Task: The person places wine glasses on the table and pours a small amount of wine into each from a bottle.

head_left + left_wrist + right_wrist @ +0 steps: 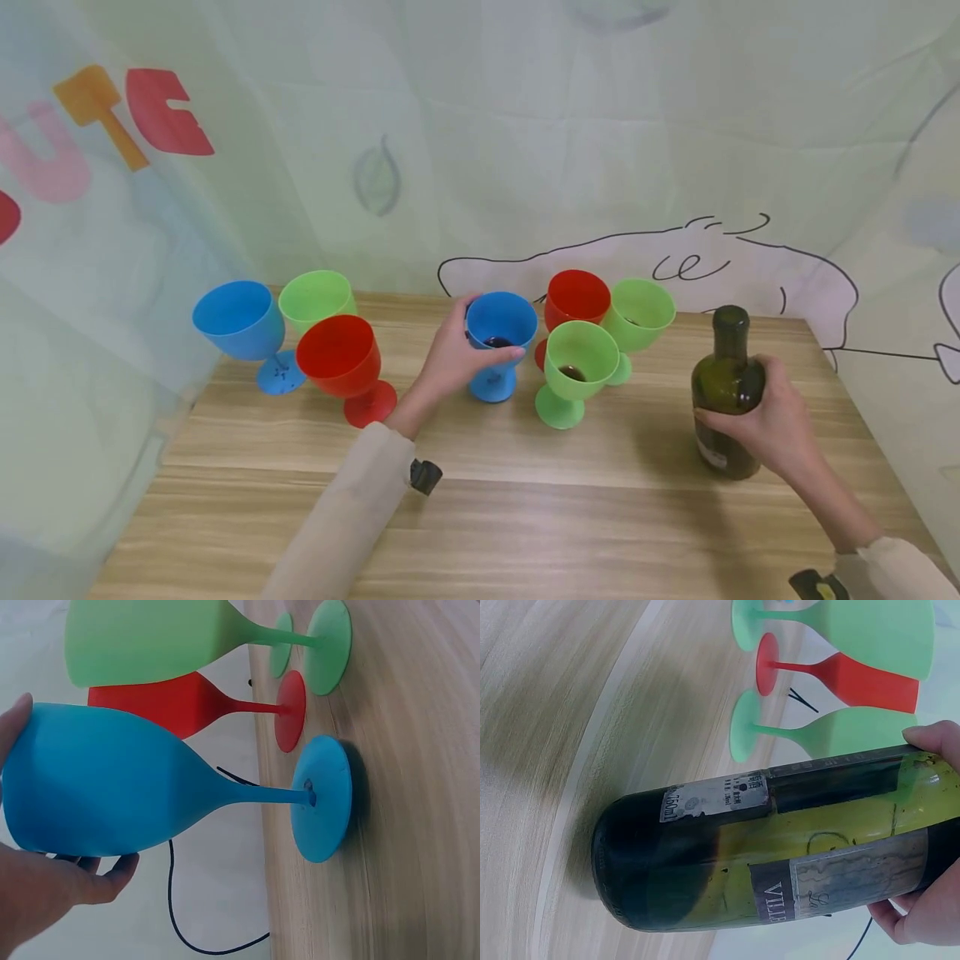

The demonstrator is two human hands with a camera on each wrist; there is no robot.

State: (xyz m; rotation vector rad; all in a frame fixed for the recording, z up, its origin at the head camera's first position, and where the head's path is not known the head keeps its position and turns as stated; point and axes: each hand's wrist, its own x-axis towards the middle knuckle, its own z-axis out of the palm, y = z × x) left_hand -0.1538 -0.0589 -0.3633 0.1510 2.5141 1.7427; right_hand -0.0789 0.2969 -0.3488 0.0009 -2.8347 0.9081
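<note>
My left hand (450, 354) grips the bowl of a blue goblet (501, 321), thumb across its near side. Dark liquid shows at the bottom of that bowl, and its round foot is right at the tabletop in the left wrist view. On the right, my right hand (780, 417) holds a dark green glass wine bottle (722, 379) by its upper body. Worn labels and dark liquid in its lower part show in the right wrist view. Between the hands stand a front green goblet (579, 354) with dark liquid, a red goblet (576, 300) and a rear green goblet (641, 317).
At the left of the wooden table (525, 517) stand another blue goblet (242, 321), a green goblet (318, 300) and a red goblet (341, 358). A printed cloth (487, 150) hangs behind the table. A black cable (178, 915) shows beyond the table edge.
</note>
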